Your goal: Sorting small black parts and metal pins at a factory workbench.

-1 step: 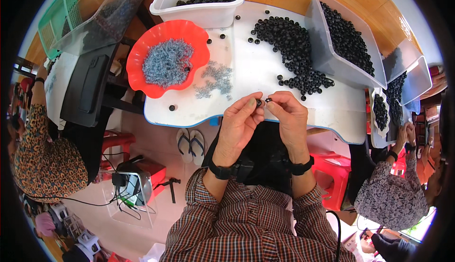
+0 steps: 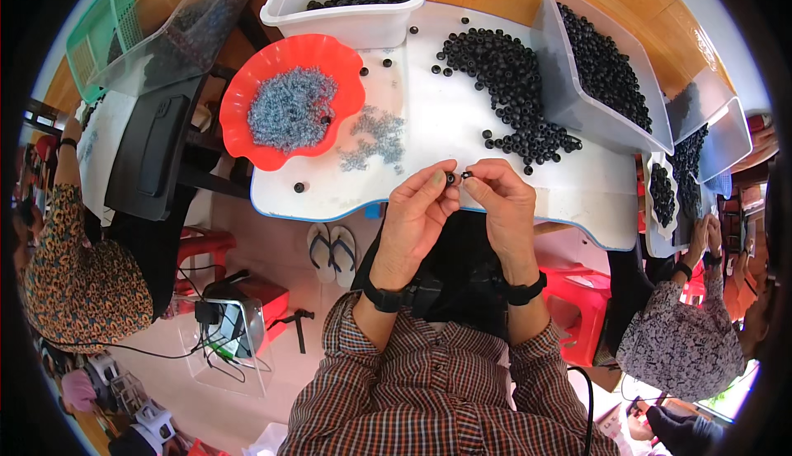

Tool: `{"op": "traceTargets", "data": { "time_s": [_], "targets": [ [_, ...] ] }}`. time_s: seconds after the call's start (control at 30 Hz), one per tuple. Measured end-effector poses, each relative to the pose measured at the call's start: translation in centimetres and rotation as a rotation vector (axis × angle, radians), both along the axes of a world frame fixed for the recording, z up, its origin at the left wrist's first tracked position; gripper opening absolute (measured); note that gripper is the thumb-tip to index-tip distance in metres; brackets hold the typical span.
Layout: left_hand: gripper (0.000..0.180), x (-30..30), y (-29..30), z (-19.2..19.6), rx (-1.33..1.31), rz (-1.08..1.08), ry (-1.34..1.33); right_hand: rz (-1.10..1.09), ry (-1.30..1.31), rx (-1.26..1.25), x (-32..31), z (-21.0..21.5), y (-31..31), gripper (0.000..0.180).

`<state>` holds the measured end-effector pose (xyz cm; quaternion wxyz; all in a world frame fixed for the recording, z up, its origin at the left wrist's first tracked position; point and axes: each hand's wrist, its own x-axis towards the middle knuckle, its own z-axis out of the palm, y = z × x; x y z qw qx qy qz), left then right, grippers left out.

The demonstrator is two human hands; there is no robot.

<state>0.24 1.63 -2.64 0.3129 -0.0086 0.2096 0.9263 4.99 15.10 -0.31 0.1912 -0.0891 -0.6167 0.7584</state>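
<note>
My left hand (image 2: 417, 221) and my right hand (image 2: 505, 217) meet just over the table's near edge. Pinched in my left fingers is a small round black part (image 2: 450, 178) with a hole in it. My right thumb and forefinger grip a smaller black piece (image 2: 467, 175), a slight gap away from the left one. Beyond my hands, a heap of round black parts (image 2: 495, 68) spreads on the white table (image 2: 437, 126). A red scalloped bowl (image 2: 233, 110) at the left holds small clear bluish pieces (image 2: 290, 110), and more of these pieces (image 2: 375, 138) lie loose beside it.
A white tub (image 2: 346, 27) and a translucent bin (image 2: 569, 68), both holding black parts, stand at the back. Co-workers sit left (image 2: 91, 291) and right (image 2: 681, 332). A red stool (image 2: 577, 307) stands by me; sandals (image 2: 332, 254) and cables (image 2: 223, 349) are below.
</note>
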Motion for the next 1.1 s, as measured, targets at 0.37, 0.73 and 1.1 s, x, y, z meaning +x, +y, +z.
{"op": "traceTargets", "data": {
  "time_s": [0.37,0.73,1.1],
  "targets": [
    [0.025,0.1,0.0,0.0,0.022,-0.001,0.006,0.022,0.024,0.038,0.1,0.6,-0.8,0.014],
    [0.024,0.1,-0.1,-0.3,-0.006,-0.005,0.034,0.039,0.025,0.052,0.0,0.8,-1.2,0.013],
    [0.026,0.3,-0.1,0.2,-0.105,0.034,0.066,0.020,0.000,0.094,0.1,0.7,-1.3,0.014]
  ]
}}
